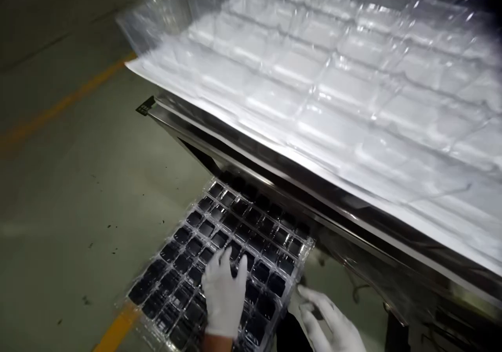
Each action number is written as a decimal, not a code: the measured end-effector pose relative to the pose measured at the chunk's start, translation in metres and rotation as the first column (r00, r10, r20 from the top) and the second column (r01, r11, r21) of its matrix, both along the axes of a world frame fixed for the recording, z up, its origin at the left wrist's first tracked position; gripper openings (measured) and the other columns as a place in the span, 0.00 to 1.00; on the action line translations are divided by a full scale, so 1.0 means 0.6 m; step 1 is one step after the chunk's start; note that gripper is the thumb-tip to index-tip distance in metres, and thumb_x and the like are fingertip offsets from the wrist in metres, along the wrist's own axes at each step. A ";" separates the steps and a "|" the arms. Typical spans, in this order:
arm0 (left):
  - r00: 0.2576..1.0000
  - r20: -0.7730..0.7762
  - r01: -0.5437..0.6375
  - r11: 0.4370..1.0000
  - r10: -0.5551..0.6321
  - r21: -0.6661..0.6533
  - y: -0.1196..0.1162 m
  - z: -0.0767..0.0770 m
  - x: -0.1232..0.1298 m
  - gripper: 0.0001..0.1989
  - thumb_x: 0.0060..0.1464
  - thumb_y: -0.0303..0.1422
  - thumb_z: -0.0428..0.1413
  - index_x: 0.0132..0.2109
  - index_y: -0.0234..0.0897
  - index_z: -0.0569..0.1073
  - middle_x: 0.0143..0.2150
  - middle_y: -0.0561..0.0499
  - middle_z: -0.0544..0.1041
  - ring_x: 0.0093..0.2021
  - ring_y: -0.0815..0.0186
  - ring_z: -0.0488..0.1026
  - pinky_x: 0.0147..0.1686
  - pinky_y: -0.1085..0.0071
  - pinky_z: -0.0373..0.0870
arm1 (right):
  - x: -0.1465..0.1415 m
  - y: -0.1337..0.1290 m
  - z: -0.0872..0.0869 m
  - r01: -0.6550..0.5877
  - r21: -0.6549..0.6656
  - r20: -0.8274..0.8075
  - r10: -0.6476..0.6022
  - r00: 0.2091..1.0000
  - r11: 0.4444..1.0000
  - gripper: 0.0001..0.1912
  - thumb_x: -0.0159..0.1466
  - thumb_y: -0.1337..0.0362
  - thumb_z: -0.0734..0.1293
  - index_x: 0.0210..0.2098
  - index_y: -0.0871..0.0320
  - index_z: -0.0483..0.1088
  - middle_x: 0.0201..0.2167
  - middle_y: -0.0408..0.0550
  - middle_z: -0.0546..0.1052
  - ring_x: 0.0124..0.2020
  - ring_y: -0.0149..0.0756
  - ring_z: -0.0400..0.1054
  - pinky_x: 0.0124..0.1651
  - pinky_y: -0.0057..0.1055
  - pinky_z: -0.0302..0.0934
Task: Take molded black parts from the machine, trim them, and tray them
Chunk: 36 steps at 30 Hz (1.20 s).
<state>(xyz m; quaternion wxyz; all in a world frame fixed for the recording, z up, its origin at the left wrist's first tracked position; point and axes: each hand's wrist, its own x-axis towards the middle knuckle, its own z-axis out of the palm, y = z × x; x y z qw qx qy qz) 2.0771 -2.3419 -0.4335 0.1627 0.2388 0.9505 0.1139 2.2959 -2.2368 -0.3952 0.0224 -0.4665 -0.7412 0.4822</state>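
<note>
A clear plastic tray (308,246) with rows of square pockets sits low beside the table, and dark square pieces (195,218) fill many of its pockets. My left hand (224,294), in a white glove, is over the middle of this tray. Its fingers and thumb are spread, and whether the fingertips touch a piece is not clear. By the tray's right edge is my right hand (331,320), also white-gloved, its thumb and fingers apart. I see nothing held in it, though part of it runs out of the frame.
Large clear trays (325,75) with empty-looking pockets lie over white sheeting on a table. Its metal edge (251,171) overhangs the far end of the dark-filled tray. Yellow lines (74,98) and dark specks mark the greenish floor (98,179). Dark framework (396,331) stands under the table at right.
</note>
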 end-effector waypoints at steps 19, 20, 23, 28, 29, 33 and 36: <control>0.959 -0.195 0.222 0.974 -0.207 0.055 -0.269 -0.048 -0.349 0.25 0.67 0.43 0.44 0.54 0.34 0.79 0.57 0.42 0.79 0.49 0.49 0.75 0.46 0.55 0.70 | -0.584 0.207 -0.035 -0.673 0.398 0.543 0.431 0.721 0.623 0.19 0.71 0.58 0.66 0.60 0.51 0.72 0.55 0.51 0.72 0.51 0.47 0.68 0.51 0.36 0.63; 0.954 -0.204 0.234 0.971 -0.220 0.047 -0.270 -0.050 -0.354 0.24 0.67 0.43 0.45 0.54 0.35 0.79 0.56 0.43 0.79 0.47 0.49 0.75 0.44 0.55 0.69 | -0.589 0.208 -0.034 -0.653 0.373 0.545 0.413 0.729 0.660 0.18 0.72 0.56 0.66 0.58 0.51 0.73 0.54 0.51 0.73 0.50 0.46 0.69 0.49 0.35 0.63; 0.952 -0.210 0.236 0.970 -0.221 0.049 -0.270 -0.051 -0.361 0.21 0.67 0.41 0.47 0.55 0.36 0.77 0.56 0.43 0.78 0.47 0.50 0.75 0.43 0.57 0.68 | -0.600 0.211 -0.033 -0.583 0.298 0.532 0.375 0.759 0.756 0.18 0.72 0.51 0.63 0.51 0.54 0.77 0.50 0.49 0.77 0.47 0.43 0.71 0.47 0.31 0.63; 0.946 -0.237 0.238 0.970 -0.220 0.052 -0.261 -0.047 -0.357 0.21 0.67 0.42 0.46 0.54 0.36 0.77 0.56 0.43 0.78 0.47 0.49 0.74 0.43 0.57 0.67 | -0.603 0.208 -0.025 -0.480 0.226 0.496 0.324 0.806 0.848 0.19 0.73 0.51 0.61 0.44 0.53 0.80 0.41 0.43 0.80 0.39 0.34 0.73 0.40 0.26 0.61; 0.944 -0.243 0.241 0.969 -0.224 0.045 -0.260 -0.046 -0.356 0.21 0.68 0.42 0.46 0.54 0.36 0.77 0.56 0.43 0.78 0.47 0.49 0.74 0.43 0.56 0.67 | -0.603 0.207 -0.023 -0.467 0.231 0.496 0.309 0.812 0.854 0.19 0.72 0.51 0.61 0.42 0.53 0.80 0.40 0.43 0.80 0.38 0.35 0.73 0.40 0.27 0.61; 0.938 -0.254 0.254 0.967 -0.237 0.036 -0.253 -0.047 -0.355 0.22 0.67 0.42 0.45 0.53 0.34 0.78 0.55 0.42 0.78 0.48 0.48 0.74 0.46 0.57 0.68 | -0.593 0.209 -0.025 -0.380 0.313 0.498 0.190 0.846 0.870 0.17 0.73 0.52 0.63 0.44 0.53 0.80 0.45 0.47 0.80 0.47 0.41 0.72 0.49 0.33 0.62; 0.940 -0.226 0.270 0.962 -0.257 0.030 -0.250 -0.052 -0.357 0.23 0.67 0.42 0.45 0.53 0.33 0.78 0.54 0.41 0.79 0.48 0.49 0.74 0.49 0.57 0.69 | -0.571 0.203 -0.028 -0.287 0.334 0.503 0.088 0.860 0.898 0.18 0.75 0.51 0.62 0.51 0.58 0.76 0.50 0.52 0.77 0.51 0.42 0.71 0.58 0.42 0.63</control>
